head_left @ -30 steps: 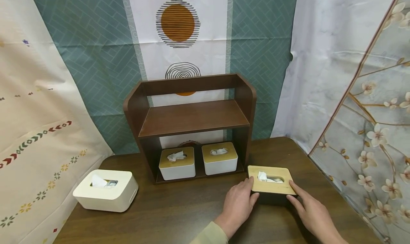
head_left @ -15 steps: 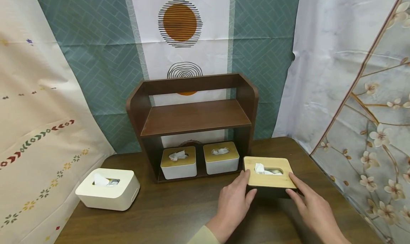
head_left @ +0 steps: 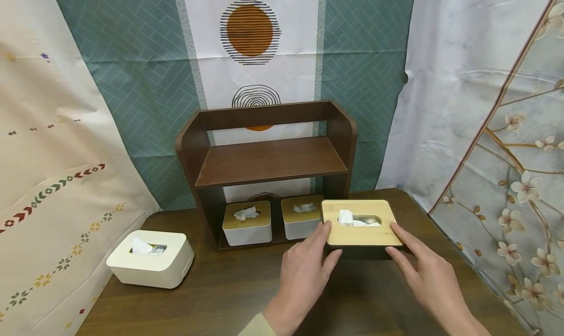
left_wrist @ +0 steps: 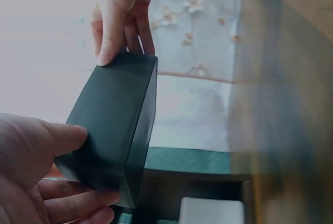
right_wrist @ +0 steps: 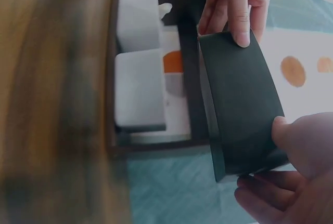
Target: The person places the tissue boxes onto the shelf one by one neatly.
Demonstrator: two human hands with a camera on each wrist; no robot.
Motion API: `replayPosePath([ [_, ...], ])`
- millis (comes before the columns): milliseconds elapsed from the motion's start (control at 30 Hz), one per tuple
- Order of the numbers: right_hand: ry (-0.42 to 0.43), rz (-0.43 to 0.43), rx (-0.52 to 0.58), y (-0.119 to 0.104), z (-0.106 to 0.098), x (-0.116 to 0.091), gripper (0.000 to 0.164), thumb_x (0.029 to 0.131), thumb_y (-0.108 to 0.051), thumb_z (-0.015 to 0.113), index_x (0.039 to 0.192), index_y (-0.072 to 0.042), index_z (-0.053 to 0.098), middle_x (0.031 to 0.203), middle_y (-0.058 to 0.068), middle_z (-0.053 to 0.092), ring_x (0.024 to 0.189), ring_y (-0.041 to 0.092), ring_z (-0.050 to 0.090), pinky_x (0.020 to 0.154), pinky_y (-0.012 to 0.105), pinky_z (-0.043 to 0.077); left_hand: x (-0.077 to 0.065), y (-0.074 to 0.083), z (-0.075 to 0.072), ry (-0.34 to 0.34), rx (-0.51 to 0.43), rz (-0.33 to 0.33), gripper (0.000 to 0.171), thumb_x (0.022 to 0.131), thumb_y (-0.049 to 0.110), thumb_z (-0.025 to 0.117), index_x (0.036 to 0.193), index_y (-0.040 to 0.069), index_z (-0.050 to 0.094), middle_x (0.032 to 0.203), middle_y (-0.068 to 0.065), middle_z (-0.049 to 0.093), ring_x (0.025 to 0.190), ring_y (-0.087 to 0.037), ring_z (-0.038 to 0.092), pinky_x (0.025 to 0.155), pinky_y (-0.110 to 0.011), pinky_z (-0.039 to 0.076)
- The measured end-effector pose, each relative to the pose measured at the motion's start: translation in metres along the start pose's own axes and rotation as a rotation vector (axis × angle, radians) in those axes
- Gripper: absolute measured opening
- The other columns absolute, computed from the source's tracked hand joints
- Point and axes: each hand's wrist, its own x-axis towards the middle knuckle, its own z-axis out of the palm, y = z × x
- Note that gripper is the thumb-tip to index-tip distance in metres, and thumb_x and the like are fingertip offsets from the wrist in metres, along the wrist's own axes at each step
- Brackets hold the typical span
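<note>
Gripping the wood-lidded black tissue box (head_left: 361, 238) at its two short ends, you have both hands engaged: your left hand (head_left: 306, 272) grasps the left end and your right hand (head_left: 425, 272) the right, each thumb on the long near side. The box lies ahead of your wrists and between your hands, and appears to be held above the worktop (head_left: 211, 297), over its right part, between the brown shelf unit (head_left: 270, 159) and the worktop's right edge. Its long axis runs crosswise to you, roughly parallel to the shelf unit's front edge, top facing up. Your left hand is the nearer one to the shelf unit. In the head view the box hides that unit's lower right front corner, just right of the right-hand white tissue box (head_left: 294, 229). Whether it touches the shelf unit, you cannot tell from these views.
</note>
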Motion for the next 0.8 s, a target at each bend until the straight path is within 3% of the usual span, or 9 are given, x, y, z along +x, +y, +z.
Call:
replayPosePath([
  [167, 0.042, -0.059, -0.003, -0.018, -0.004, 0.014, 0.070, 0.096, -0.016, 0.088, 0.161, -0.025, 0.061, 0.144, 0.011, 0.073, 0.081, 0.018, 0.072, 0.071, 0.030, 0.049, 0.008, -0.005, -0.023, 0.059, 0.011, 0.024, 0.061, 0.096, 0.034, 0.090, 0.148, 0.010, 0.069, 0.140, -0.009, 0.074, 0.091, -0.027, 0.082, 0.069, -0.041, 0.064],
  [267, 0.058, -0.088, 0.013, -0.028, -0.005, 0.025, 0.070, 0.096, -0.015, 0.088, 0.160, -0.026, 0.062, 0.144, 0.010, 0.073, 0.070, 0.009, 0.059, 0.069, 0.023, 0.042, 0.013, -0.008, -0.038, 0.086, 0.010, 0.028, 0.063, 0.095, 0.034, 0.091, 0.148, 0.009, 0.069, 0.140, -0.011, 0.074, 0.093, -0.027, 0.082, 0.070, -0.042, 0.064],
  [300, 0.065, -0.098, 0.023, -0.031, -0.004, 0.028, 0.071, 0.095, -0.015, 0.089, 0.160, -0.025, 0.062, 0.144, 0.009, 0.073, 0.072, 0.010, 0.062, 0.070, 0.022, 0.041, 0.015, -0.010, -0.043, 0.092, 0.007, 0.026, 0.064, 0.095, 0.033, 0.092, 0.149, 0.009, 0.069, 0.140, -0.011, 0.073, 0.097, -0.027, 0.082, 0.071, -0.042, 0.064],
  [433, 0.096, -0.149, 0.050, -0.044, -0.004, 0.043, 0.073, 0.093, -0.012, 0.090, 0.159, -0.023, 0.063, 0.147, 0.007, 0.071, 0.085, 0.017, 0.074, 0.073, 0.024, 0.044, 0.023, -0.014, -0.061, 0.113, 0.006, 0.019, 0.064, 0.095, 0.033, 0.091, 0.150, 0.009, 0.068, 0.142, -0.011, 0.072, 0.104, -0.029, 0.081, 0.075, -0.044, 0.066],
  [600, 0.117, -0.189, 0.076, -0.060, -0.003, 0.063, 0.071, 0.094, -0.011, 0.089, 0.160, -0.021, 0.062, 0.149, 0.005, 0.070, 0.101, 0.023, 0.076, 0.075, 0.026, 0.046, 0.034, -0.022, -0.080, 0.158, 0.010, 0.021, 0.065, 0.095, 0.031, 0.092, 0.151, 0.009, 0.068, 0.143, -0.011, 0.072, 0.104, -0.031, 0.081, 0.075, -0.046, 0.065],
  [667, 0.119, -0.200, 0.082, -0.065, -0.001, 0.070, 0.070, 0.095, -0.012, 0.088, 0.159, -0.020, 0.062, 0.148, 0.008, 0.071, 0.099, 0.023, 0.076, 0.072, 0.029, 0.046, 0.038, -0.026, -0.087, 0.170, 0.007, 0.023, 0.065, 0.094, 0.030, 0.092, 0.151, 0.008, 0.068, 0.143, -0.012, 0.072, 0.106, -0.031, 0.081, 0.076, -0.046, 0.066],
  [733, 0.115, -0.205, 0.092, -0.070, 0.001, 0.078, 0.068, 0.096, -0.012, 0.087, 0.159, -0.019, 0.062, 0.148, 0.010, 0.071, 0.108, 0.029, 0.078, 0.072, 0.036, 0.051, 0.043, -0.030, -0.093, 0.175, 0.006, 0.020, 0.065, 0.094, 0.028, 0.092, 0.151, 0.008, 0.068, 0.143, -0.012, 0.072, 0.105, -0.033, 0.081, 0.076, -0.047, 0.066],
  [800, 0.109, -0.209, 0.101, -0.075, 0.003, 0.086, 0.066, 0.098, -0.014, 0.086, 0.160, -0.018, 0.062, 0.149, 0.010, 0.070, 0.099, 0.030, 0.077, 0.073, 0.043, 0.053, 0.047, -0.033, -0.099, 0.182, 0.012, 0.015, 0.065, 0.094, 0.028, 0.092, 0.151, 0.008, 0.068, 0.142, -0.013, 0.072, 0.106, -0.033, 0.080, 0.076, -0.049, 0.066],
])
